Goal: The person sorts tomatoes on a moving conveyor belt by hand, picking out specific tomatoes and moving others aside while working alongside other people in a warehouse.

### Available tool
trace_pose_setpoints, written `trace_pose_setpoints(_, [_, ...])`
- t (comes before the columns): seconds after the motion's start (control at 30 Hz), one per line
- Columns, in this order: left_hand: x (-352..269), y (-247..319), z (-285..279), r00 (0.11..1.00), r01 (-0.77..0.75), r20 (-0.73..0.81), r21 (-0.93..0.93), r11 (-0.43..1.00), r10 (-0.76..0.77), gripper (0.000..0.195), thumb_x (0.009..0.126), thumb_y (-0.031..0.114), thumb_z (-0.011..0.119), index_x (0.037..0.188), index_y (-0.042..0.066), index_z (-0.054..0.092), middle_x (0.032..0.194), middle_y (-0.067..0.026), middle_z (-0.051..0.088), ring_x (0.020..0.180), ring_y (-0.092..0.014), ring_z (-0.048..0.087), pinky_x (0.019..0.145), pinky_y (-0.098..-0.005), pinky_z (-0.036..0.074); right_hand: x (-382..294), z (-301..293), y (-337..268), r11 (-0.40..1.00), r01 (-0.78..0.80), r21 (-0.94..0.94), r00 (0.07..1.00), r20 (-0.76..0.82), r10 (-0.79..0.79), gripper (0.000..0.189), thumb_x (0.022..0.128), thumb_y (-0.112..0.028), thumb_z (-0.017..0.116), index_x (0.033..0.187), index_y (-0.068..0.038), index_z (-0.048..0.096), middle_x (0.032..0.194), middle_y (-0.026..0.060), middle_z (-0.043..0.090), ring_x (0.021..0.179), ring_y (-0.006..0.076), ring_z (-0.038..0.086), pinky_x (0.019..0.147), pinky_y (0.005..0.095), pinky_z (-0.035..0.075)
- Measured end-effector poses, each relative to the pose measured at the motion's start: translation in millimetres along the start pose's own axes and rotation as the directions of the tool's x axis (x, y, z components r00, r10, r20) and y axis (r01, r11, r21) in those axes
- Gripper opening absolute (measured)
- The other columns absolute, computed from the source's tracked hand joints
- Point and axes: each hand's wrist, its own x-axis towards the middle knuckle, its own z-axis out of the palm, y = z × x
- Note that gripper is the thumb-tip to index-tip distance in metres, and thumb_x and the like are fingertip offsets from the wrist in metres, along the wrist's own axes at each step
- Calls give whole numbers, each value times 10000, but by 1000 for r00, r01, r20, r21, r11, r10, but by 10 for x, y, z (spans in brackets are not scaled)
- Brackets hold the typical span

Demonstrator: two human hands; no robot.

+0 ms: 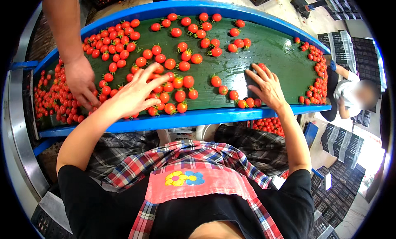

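Observation:
Red cherry tomatoes (180,96), many with green calyxes, lie on a wet green conveyor belt (266,44). My left hand (134,93) is spread over a loose cluster at mid-belt, its fingers apart among the fruit. Whether any fingertip presses on a tomato cannot be told. Farther right, my right hand (268,87) reaches over the belt with fingers apart. One tomato (262,66) shows partly behind its fingertips, and another (257,102) lies beside the heel of that hand. No tomato is seen gripped in either hand.
A co-worker's hand (79,76) reaches into the dense tomatoes at left. Blue rails (191,118) edge the belt. More tomatoes (320,69) crowd its right end. Below the near rail sit tomatoes (268,126). Another person (348,90) and stacked black crates (340,143) are at right.

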Motion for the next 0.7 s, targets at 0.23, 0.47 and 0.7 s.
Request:
trace_pose_setpoints(0.23, [42,-550,-47,877,269,-468,288,919,-110,616,886,285,647,1442,210,393,1540,-192,215,1408,-458,201,1097,-613,266,592,-109,-523,994,-17,106,973,-225,41,429,866,-220,648,1285,-189,560,1414,83,473,1216,288,515,963,438,438])
trace_pose_setpoints(0.47, [204,-822,-48,894,309,-371,107,945,-251,586,947,341,554,1479,231,334,1581,-167,145,1425,-440,190,1134,-515,276,1382,234,-519,999,12,-38,969,-246,-21,399,927,-346,554,1316,-261,537,1459,20,432,1304,257,445,1032,552,347])
trace_pose_setpoints(0.7, [-135,14,15,955,253,62,334,908,-289,1045,637,293,855,1499,211,270,1580,-185,102,1417,-456,187,1035,-535,433,501,267,-190,976,-212,-40,950,-242,197,561,887,-522,577,1372,-252,493,1468,136,393,1336,407,341,1019,649,284])
